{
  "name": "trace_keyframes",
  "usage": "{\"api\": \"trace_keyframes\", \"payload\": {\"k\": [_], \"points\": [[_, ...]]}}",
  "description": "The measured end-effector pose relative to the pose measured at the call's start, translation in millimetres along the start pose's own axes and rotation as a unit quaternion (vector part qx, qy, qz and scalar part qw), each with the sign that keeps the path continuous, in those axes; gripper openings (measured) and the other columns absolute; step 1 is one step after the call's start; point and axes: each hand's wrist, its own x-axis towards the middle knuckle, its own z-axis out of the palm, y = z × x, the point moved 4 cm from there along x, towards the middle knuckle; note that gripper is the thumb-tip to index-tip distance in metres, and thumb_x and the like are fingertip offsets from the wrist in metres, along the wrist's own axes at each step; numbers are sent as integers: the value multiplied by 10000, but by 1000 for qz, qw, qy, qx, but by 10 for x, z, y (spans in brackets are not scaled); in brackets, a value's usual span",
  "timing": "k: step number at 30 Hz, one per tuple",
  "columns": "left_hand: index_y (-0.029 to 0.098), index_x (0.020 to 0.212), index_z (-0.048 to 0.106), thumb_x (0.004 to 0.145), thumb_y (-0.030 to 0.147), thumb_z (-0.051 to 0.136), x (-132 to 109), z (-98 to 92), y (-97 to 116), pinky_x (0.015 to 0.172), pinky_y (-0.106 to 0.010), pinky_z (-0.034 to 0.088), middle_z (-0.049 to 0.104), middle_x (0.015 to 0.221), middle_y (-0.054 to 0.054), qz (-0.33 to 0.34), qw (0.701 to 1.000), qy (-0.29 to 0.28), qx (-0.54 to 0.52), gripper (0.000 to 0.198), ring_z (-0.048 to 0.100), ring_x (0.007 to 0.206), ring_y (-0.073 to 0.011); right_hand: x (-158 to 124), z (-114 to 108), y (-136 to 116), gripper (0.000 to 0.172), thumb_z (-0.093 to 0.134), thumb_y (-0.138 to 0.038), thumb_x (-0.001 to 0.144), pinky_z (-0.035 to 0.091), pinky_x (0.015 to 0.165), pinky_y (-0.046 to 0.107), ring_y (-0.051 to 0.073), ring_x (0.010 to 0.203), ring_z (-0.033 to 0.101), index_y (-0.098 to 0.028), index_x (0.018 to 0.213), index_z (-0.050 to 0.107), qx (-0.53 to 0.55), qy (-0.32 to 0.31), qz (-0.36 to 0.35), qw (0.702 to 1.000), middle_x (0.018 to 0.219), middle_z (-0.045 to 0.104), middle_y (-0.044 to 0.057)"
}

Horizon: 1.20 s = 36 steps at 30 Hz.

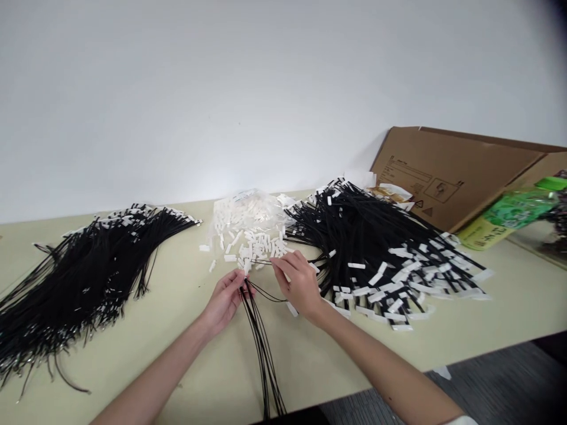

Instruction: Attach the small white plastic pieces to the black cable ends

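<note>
My left hand (pixel 227 300) is closed around the top of a thin bundle of black cables (pixel 262 348) that trails toward me over the table edge. My right hand (pixel 299 282) pinches one black cable end beside a heap of small white connector pieces (pixel 248 239) lying on clear plastic. A large pile of black cables with white tags (pixel 376 248) lies just right of my right hand. Another big pile of black cables (pixel 75 277) is spread out at the left.
The pale table (pixel 186 330) runs along a white wall. An opened cardboard box (pixel 447 177) lies at the back right, with a green packet (pixel 514 212) beside it. Grey floor shows beyond the table's near right edge.
</note>
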Motion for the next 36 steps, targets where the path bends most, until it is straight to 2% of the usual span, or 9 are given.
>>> {"api": "trace_keyframes", "payload": {"k": [3, 6, 12, 29, 36], "points": [[144, 735, 586, 700, 324, 659, -10, 31, -2, 562, -198, 438, 527, 583, 32, 6, 1000, 8, 10, 197, 571, 567, -103, -16, 9, -57, 130, 506, -132, 815, 399, 605, 257, 154, 698, 456, -179, 877, 611, -1, 26, -22, 999, 735, 587, 38], [150, 726, 574, 712, 340, 642, -22, 57, 5, 562, -204, 434, 522, 581, 33, 13, 999, 15, 32, 202, 570, 566, -108, -29, 10, -118, 79, 536, -163, 806, 375, 577, 256, 143, 639, 427, -182, 776, 606, -8, 42, -35, 998, 651, 564, 22], [157, 730, 561, 729, 354, 619, -38, 80, -11, 562, -202, 422, 524, 590, 36, 21, 998, 18, 57, 205, 551, 556, -99, -53, 65, -154, 161, 517, -165, 799, 349, 567, 255, 135, 610, 418, -179, 642, 549, -7, 27, -21, 999, 589, 509, 9], [157, 713, 561, 691, 368, 652, -36, 70, 0, 564, -206, 400, 526, 587, 35, 25, 998, 28, 56, 230, 527, 556, -100, -39, 61, -141, 173, 495, -187, 815, 358, 577, 252, 130, 592, 425, -189, 648, 540, 17, 20, -7, 1000, 576, 491, -1], [159, 723, 549, 722, 359, 625, -26, 58, -18, 576, -206, 402, 512, 615, 37, 26, 997, 18, 66, 214, 523, 572, -97, -40, 60, -139, 157, 505, -181, 806, 351, 574, 247, 130, 599, 423, -181, 656, 549, 17, 16, -2, 1000, 576, 484, -2]]}}
